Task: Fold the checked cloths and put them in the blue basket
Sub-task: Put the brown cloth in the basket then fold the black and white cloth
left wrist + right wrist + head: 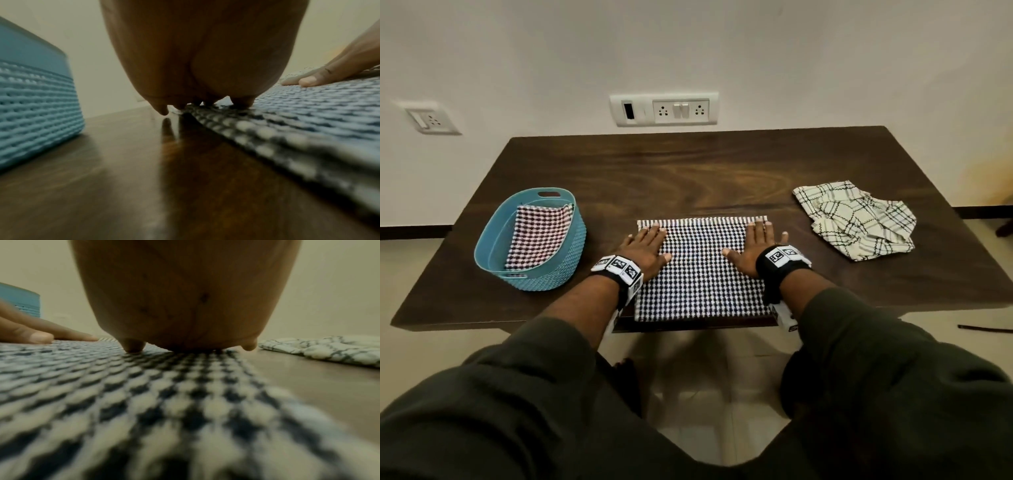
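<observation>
A dark wooden table [722, 171] is filling mid-frame, bearing at centre a flat black-and-white checked woven cloth [700, 270], which the left hand [643, 251] and right hand [755, 251] are pressing with fingers straight and spread. At left, a blue oval plastic basket [493, 246] is holding a folded red-and-white checked cloth [539, 236]. At right, a crumpled cream cloth with black grid lines [856, 219] is lying apart.

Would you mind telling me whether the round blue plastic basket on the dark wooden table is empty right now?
No, the round blue plastic basket already holds a folded red-and-white checked cloth lying inside it.
</observation>
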A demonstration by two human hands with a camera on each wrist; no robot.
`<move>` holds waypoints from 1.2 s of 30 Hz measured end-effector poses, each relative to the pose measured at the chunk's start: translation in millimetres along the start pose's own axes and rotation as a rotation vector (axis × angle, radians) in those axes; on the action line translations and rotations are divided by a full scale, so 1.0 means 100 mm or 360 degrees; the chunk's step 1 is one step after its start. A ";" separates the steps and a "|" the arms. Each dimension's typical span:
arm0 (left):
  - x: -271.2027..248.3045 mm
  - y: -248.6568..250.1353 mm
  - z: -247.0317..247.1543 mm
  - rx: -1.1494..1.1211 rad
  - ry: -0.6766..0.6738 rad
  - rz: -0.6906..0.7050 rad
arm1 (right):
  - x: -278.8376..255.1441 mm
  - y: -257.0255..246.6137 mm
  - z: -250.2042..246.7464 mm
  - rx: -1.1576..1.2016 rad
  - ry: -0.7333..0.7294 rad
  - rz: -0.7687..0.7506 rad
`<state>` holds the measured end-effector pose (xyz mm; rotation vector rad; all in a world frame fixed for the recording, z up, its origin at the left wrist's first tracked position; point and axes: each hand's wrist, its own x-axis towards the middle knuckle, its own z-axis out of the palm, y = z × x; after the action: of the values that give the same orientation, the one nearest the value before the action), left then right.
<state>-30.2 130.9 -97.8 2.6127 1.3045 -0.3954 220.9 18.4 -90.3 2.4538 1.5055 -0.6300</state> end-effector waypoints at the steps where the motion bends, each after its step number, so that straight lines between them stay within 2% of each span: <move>1: -0.03 -0.02 -0.02 0.0011 -0.0002 -0.0041 | -0.03 0.04 -0.02 -0.0013 -0.0006 0.0068; 3: -0.09 0.05 -0.07 0.0029 0.0039 -0.0066 | -0.14 0.00 -0.03 -0.0024 0.0028 0.0073; 7: -0.22 0.56 -0.06 -0.0029 0.0063 0.0147 | -0.38 -0.43 0.18 -0.0020 0.0070 -0.0336; 9: -0.30 0.74 0.03 -0.0114 0.0020 0.0157 | -0.49 -0.59 0.32 0.0008 0.0052 -0.0444; 12: -0.39 0.63 0.21 -0.0171 0.0062 0.0056 | -0.54 -0.46 0.39 0.0015 0.0072 -0.0391; 16: -0.49 0.26 0.24 -0.0154 0.0072 -0.0119 | -0.54 0.05 0.34 0.0037 0.0067 -0.0104; 19: -0.56 0.26 0.12 -0.0118 0.0085 -0.0210 | -0.64 0.17 0.31 0.0063 0.0114 0.0049; 23: -0.76 0.73 0.12 -0.0185 0.0177 0.0044 | -0.85 -0.20 0.44 0.0121 0.0194 -0.0209; 26: -0.94 0.92 0.32 -0.0215 0.0094 0.0115 | -0.99 -0.42 0.65 0.0134 0.0143 -0.0353; 28: -1.03 0.82 0.46 -0.0219 0.0123 0.0072 | -1.02 -0.35 0.75 0.0083 0.0188 -0.0367; 31: -1.08 0.56 0.56 -0.0227 0.0197 -0.0001 | -1.01 -0.02 0.78 0.0060 0.0265 -0.0240; 36: -1.12 0.44 0.50 -0.0296 0.0158 -0.0064 | -1.03 0.35 0.72 0.0143 0.0261 -0.0178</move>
<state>-67.1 6.4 -107.0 2.4822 1.3560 -0.1438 193.2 -107.7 -109.2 2.5579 1.7218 -0.5378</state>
